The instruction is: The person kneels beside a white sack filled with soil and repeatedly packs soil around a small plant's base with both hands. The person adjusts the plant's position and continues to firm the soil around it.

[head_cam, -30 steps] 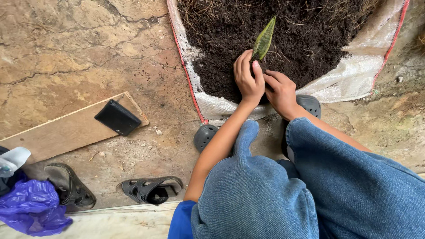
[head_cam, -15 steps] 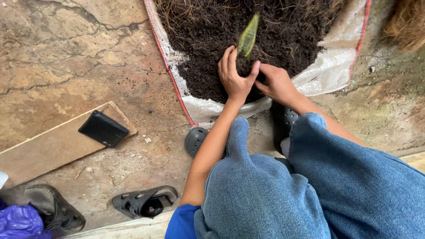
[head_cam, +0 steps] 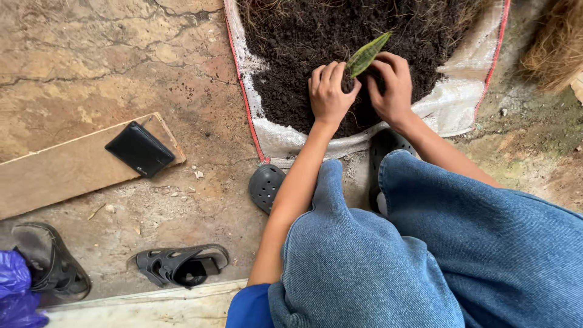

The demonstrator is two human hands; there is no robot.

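I squat over a heap of dark soil [head_cam: 316, 36] spread on a white woven sack [head_cam: 461, 103] with a red edge. A small green pointed leaf cutting [head_cam: 367, 54] stands tilted in the soil between my hands. My left hand [head_cam: 329, 92] presses on the soil at the leaf's left side, fingers together. On the leaf's right, my right hand [head_cam: 392, 85] cups the soil at its base, fingertips bent toward the leaf. Whether either hand grips the leaf itself cannot be told.
A wooden board [head_cam: 67, 170] lies at left with a black wallet [head_cam: 139, 149] on it. Two dark sandals [head_cam: 179, 265] [head_cam: 51, 267] and a purple bag [head_cam: 15, 291] lie at lower left. My grey clogs [head_cam: 265, 185] stand at the sack's edge. Dry roots [head_cam: 555, 42] at upper right.
The leaf now leans further to the right. My right hand has risen beside it, and both hands have closed in around its base.
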